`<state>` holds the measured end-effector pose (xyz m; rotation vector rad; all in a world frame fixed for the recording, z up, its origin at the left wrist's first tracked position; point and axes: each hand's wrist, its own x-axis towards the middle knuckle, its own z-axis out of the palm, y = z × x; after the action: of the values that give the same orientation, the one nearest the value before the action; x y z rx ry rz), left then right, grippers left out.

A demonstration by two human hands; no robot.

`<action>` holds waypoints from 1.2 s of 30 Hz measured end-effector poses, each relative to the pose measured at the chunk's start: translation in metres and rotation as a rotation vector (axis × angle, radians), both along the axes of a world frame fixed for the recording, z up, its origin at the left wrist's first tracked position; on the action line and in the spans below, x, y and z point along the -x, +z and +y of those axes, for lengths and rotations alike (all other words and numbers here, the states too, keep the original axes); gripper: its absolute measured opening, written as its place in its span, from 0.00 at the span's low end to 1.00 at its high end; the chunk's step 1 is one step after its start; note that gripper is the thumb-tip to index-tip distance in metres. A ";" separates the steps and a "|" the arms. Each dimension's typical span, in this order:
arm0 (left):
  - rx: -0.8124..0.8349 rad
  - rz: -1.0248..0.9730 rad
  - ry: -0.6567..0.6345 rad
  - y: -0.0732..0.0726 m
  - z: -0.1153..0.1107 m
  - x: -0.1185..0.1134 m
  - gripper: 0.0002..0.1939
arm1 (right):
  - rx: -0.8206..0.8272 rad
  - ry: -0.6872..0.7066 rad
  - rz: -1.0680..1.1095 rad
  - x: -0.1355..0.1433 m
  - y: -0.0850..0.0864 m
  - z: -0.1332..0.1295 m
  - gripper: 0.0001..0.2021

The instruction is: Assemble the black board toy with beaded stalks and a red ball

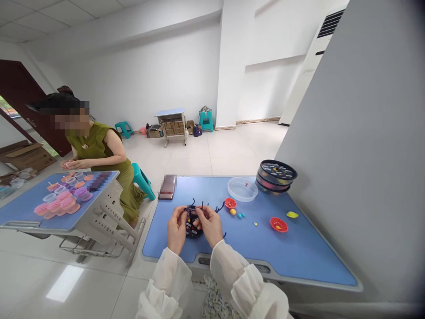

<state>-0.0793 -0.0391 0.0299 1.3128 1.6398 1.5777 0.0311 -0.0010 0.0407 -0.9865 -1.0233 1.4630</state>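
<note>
Sleeves [169, 274] cut off — left fingers [179, 214], right fingers [204, 214] pinching black part [191, 209] — disc [190, 231] half-hidden.

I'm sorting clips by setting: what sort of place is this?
Probably a small workroom, perhaps a former classroom: a blue-topped, grey-edged desk holds small colourful pieces, a matching blue-topped desk carries pink and purple rounded pieces, and a large brown cardboard box sits by the door.

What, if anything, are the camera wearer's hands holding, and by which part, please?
The left hand and right hand appear to pinch a small black piece at the far edge of the black disc; which part cannot be told.
</note>
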 end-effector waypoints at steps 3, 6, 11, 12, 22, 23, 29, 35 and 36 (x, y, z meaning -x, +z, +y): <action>-0.016 -0.044 -0.008 -0.002 -0.002 -0.002 0.13 | -0.016 -0.012 0.014 -0.002 0.003 0.001 0.24; -0.023 -0.053 -0.027 -0.003 -0.003 -0.004 0.12 | -0.011 0.006 0.021 -0.004 0.006 0.002 0.24; -0.012 -0.013 0.022 -0.003 -0.001 -0.004 0.10 | -0.016 -0.057 0.068 -0.012 0.012 0.005 0.23; -0.019 -0.007 0.020 -0.002 -0.001 -0.004 0.10 | -0.027 -0.104 0.073 -0.016 0.014 0.006 0.22; 0.051 0.103 -0.115 0.009 0.003 0.001 0.11 | -0.143 -0.365 0.033 -0.058 0.027 0.007 0.20; 0.044 0.129 -0.121 0.011 0.004 0.001 0.11 | -0.144 -0.365 0.032 -0.060 0.027 0.005 0.20; 0.016 0.201 -0.156 0.019 0.008 0.005 0.10 | -0.138 -0.287 0.001 -0.062 0.023 0.002 0.21; 0.030 0.254 -0.218 0.023 0.008 0.009 0.10 | -0.116 -0.129 -0.028 -0.051 0.022 0.000 0.22; 0.030 0.261 -0.225 0.023 0.008 0.009 0.09 | -0.118 -0.119 -0.032 -0.049 0.022 0.000 0.22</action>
<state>-0.0887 -0.0311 0.0528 1.6802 1.5899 1.2890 0.0799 -0.0014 0.0631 -0.9719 -1.0441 1.2787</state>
